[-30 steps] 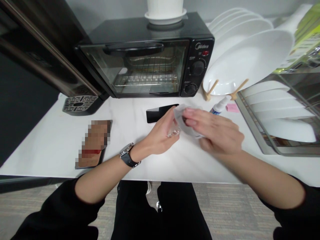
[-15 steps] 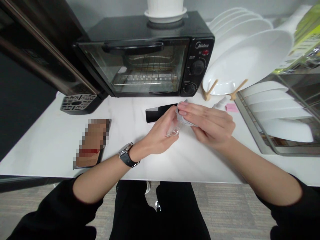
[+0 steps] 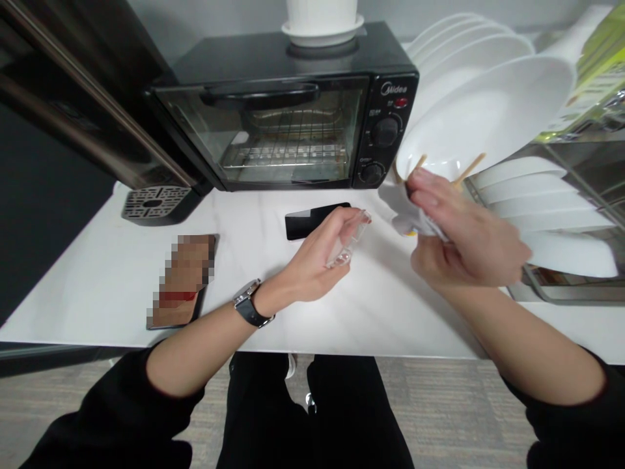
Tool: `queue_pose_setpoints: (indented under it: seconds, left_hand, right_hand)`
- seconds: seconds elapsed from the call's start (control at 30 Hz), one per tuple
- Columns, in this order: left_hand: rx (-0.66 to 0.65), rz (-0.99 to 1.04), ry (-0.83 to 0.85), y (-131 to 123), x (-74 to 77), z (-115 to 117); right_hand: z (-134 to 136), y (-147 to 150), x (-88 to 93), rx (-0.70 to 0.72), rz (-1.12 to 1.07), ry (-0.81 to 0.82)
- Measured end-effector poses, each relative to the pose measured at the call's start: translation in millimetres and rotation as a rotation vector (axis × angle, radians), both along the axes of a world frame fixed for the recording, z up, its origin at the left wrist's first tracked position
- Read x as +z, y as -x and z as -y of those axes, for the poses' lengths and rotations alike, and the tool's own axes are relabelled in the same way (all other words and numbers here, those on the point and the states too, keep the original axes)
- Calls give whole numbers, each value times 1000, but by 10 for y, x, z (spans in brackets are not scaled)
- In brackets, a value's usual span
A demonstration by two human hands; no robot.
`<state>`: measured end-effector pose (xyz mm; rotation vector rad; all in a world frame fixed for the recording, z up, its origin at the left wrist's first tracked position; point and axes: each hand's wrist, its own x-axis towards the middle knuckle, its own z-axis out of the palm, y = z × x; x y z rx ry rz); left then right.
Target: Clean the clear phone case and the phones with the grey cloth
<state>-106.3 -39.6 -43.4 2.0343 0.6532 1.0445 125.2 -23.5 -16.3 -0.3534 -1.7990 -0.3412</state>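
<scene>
My left hand (image 3: 312,264) is curled around a clear phone case (image 3: 360,225), gripping its edges above the counter. To its right and apart from it, my right hand (image 3: 471,238), smeared by motion, pinches a crumpled greyish-white cloth (image 3: 403,208). A small yellow spot shows at the cloth's lower edge. Partly behind my left fingers, a black phone (image 3: 305,225) lies flat on the white counter (image 3: 254,247). My right hand hides part of what stands in front of the plates.
A black toaster oven (image 3: 273,130) with a white pot (image 3: 322,13) on top stands at the back. White plates (image 3: 488,117) lean in a rack at right, beside a dish basket (image 3: 547,301). At left are a dispenser's drip tray (image 3: 168,212) and a device with a pixelated screen (image 3: 183,280).
My right hand has moved right with the cloth, away from the phone case. My left hand stays in place, and more of the case shows.
</scene>
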Motion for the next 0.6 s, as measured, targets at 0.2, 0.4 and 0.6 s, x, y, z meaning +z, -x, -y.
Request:
queue_pose_setpoints:
  seconds: [0.2, 0.4, 0.6]
  left_hand:
    - [12, -4, 14, -2, 45, 10]
    - [48, 41, -12, -5, -49, -24]
    - [49, 19, -57, 3, -153, -56]
  right_hand:
    - [-182, 64, -53, -56, 50, -10]
    - [-150, 197, -185, 179, 111, 85]
    - [72, 319, -207, 231, 104, 142]
